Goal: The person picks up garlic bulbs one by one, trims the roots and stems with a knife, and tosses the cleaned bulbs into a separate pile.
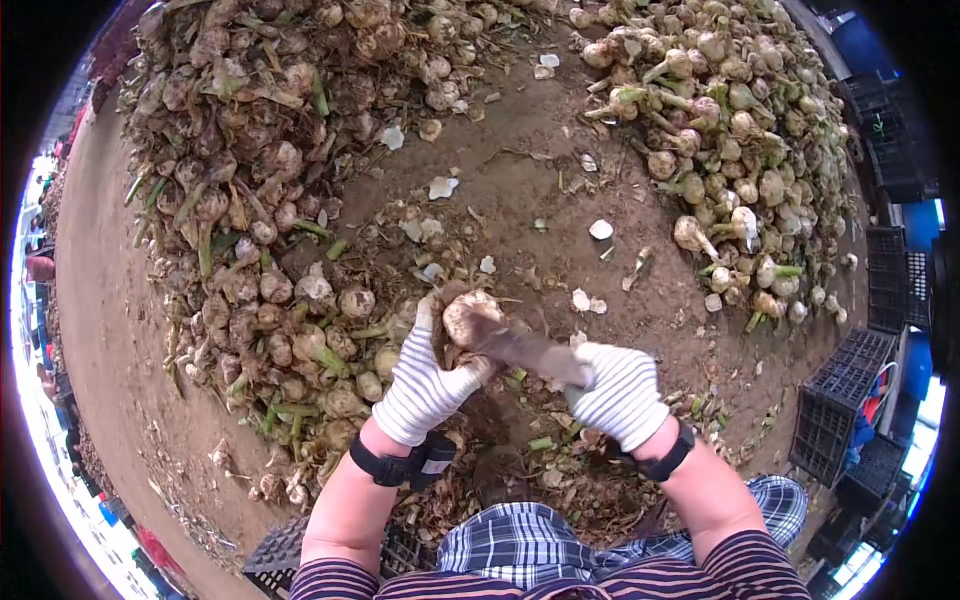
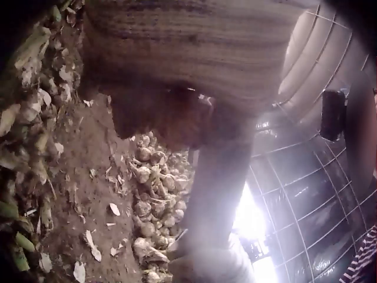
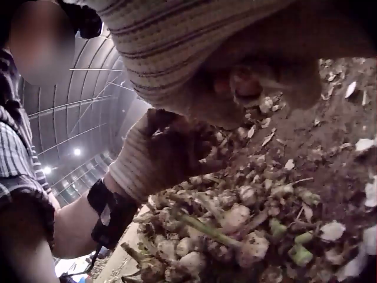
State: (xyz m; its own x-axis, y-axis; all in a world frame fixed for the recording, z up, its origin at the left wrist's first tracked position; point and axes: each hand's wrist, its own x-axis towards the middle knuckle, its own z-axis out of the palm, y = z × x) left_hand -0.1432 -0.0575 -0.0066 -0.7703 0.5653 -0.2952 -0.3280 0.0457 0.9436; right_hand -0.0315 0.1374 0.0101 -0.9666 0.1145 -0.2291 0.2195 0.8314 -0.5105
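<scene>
In the head view my left hand (image 1: 425, 385), in a white striped glove, grips a garlic bulb (image 1: 470, 312) with its cut stem end hidden. The gloved right hand (image 1: 622, 395) has its fingers curled round the handle of a knife (image 1: 530, 352). That knife's broad, brownish blade reaches left and overlaps the bulb's side. In the right wrist view the left glove (image 3: 132, 165) shows behind the right glove (image 3: 171, 47), and the bulb is in dark shadow. Fingers and bulb are mostly dark in the left wrist view, below the striped glove (image 2: 188, 47).
A large heap of untrimmed garlic (image 1: 250, 180) lies to the left, reaching near my left hand. Another heap, of paler garlic (image 1: 750, 130), is at the far right. Black crates (image 1: 840, 400) line the right side. Peel scraps (image 1: 442, 187) litter the dirt floor (image 1: 520, 200).
</scene>
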